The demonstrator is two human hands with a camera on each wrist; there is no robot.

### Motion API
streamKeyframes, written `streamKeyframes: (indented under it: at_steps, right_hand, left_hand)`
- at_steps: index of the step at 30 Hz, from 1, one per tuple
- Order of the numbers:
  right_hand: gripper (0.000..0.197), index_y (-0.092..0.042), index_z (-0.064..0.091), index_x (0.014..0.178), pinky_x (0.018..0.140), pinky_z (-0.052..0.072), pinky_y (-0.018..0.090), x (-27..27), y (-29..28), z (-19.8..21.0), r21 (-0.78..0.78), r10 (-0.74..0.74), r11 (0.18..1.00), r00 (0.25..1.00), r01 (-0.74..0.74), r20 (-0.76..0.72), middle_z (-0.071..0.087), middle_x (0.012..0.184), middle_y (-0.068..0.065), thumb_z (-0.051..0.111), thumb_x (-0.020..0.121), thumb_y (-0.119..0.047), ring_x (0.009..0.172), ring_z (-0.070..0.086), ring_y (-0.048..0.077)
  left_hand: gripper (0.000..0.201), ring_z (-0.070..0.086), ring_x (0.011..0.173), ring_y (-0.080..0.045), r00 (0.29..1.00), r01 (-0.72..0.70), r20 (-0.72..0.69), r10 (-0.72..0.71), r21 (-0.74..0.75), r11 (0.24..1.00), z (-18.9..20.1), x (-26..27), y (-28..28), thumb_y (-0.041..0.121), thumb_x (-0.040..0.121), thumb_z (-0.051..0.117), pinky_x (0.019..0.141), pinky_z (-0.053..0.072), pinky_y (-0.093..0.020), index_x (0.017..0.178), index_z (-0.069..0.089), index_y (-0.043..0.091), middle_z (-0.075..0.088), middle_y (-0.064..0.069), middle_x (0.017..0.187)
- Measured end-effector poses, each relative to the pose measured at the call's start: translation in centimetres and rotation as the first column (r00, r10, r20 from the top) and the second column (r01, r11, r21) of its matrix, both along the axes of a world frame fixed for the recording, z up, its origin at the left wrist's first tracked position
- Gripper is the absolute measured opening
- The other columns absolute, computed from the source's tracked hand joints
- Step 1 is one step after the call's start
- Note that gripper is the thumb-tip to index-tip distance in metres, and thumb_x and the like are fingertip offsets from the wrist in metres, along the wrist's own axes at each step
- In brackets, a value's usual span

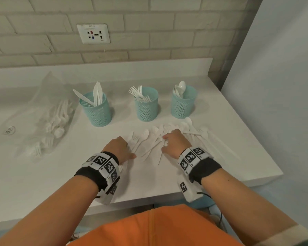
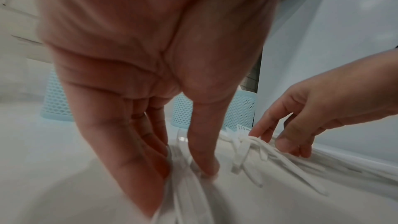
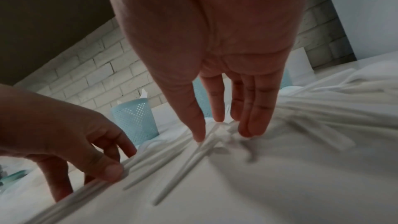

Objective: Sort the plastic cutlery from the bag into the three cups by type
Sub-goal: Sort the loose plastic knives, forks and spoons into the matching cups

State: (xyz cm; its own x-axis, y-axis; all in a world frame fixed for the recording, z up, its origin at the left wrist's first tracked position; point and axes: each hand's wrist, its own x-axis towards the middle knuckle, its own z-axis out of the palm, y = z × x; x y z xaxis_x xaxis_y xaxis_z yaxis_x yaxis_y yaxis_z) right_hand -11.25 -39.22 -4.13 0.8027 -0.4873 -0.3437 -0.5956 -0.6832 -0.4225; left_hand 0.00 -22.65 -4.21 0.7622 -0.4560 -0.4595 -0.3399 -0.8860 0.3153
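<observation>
Three teal perforated plastic cups mid-frame: left cup (image 1: 97,110) holds white knives, middle cup (image 1: 146,106) forks, right cup (image 1: 183,103) spoons. Clear plastic bag (image 1: 41,114), frame left, still holds cutlery. Loose white cutlery pile (image 1: 149,139) at centre, count unclear. Left hand (image 1: 118,148) pinches handles; right hand (image 1: 174,142), fingers straight, presses pile. Wall socket (image 1: 93,33) writing illegible.

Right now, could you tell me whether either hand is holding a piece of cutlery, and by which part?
The left hand pinches white handles. The right hand holds nothing; its straight fingertips touch the loose cutlery pile.
</observation>
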Motion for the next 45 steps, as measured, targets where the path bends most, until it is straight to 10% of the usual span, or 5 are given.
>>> streamKeyframes:
  at_steps: [11,16,19,27,45]
  right_hand:
    - [0.039,-0.009,0.057,0.129,0.104,0.036,0.026,0.8,3.2,0.1,0.087,0.095,0.991,0.991,-0.103,0.097,0.052,0.136,0.008,0.057,0.09,-0.014,0.125,0.05,0.023]
    - [0.04,-0.014,0.057,0.124,0.103,0.04,0.031,0.3,1.7,0.1,0.029,-0.056,0.998,0.977,0.051,0.204,0.045,0.13,0.01,0.052,0.086,0.0,0.118,0.052,0.026]
    - [0.045,-0.01,0.051,0.131,0.105,0.039,0.035,0.5,0.6,0.0,-0.038,-0.08,0.996,0.99,0.085,0.114,0.038,0.136,0.014,0.049,0.088,0.0,0.122,0.048,0.03]
    - [0.026,-0.013,0.073,0.107,0.098,0.046,0.034,2.2,1.1,-1.3,-0.092,0.038,0.995,0.995,-0.03,0.088,0.059,0.124,0.01,0.058,0.086,-0.009,0.113,0.057,0.028]
    - [0.029,-0.016,0.044,0.098,0.079,0.041,0.025,3.4,2.0,-0.6,0.077,0.033,0.996,0.977,-0.05,0.21,0.059,0.106,0.009,0.055,0.079,0.003,0.098,0.057,0.023]
  left_hand:
    - [0.034,0.066,0.089,-0.03,0.993,0.117,0.013,-0.117,-0.044,0.992,0.6,-0.1,-0.7,0.028,0.089,0.057,0.083,0.056,-0.039,0.11,0.062,0.002,0.066,-0.016,0.109]
    - [0.083,0.057,0.084,-0.024,0.986,0.136,0.079,-0.146,0.127,0.983,0.6,-0.8,-1.3,0.088,0.066,0.04,0.083,0.049,-0.036,0.077,0.06,0.008,0.063,-0.019,0.103]
    - [0.111,0.055,0.107,-0.027,0.984,0.089,0.135,-0.115,0.183,0.979,0.4,-1.7,-2.2,0.094,0.048,0.048,0.088,0.046,-0.036,0.115,0.055,0.006,0.048,-0.016,0.124]
    - [0.092,0.048,0.117,-0.029,0.974,0.082,0.193,-0.121,0.199,0.977,0.0,-1.9,-3.3,0.062,0.068,0.07,0.089,0.044,-0.037,0.131,0.035,0.004,0.041,-0.012,0.127]
    - [0.048,0.049,0.116,-0.034,0.951,0.169,0.223,-0.216,0.213,0.962,-1.6,0.2,-2.8,0.024,0.086,0.06,0.09,0.043,-0.036,0.122,0.041,0.0,0.05,-0.016,0.125]
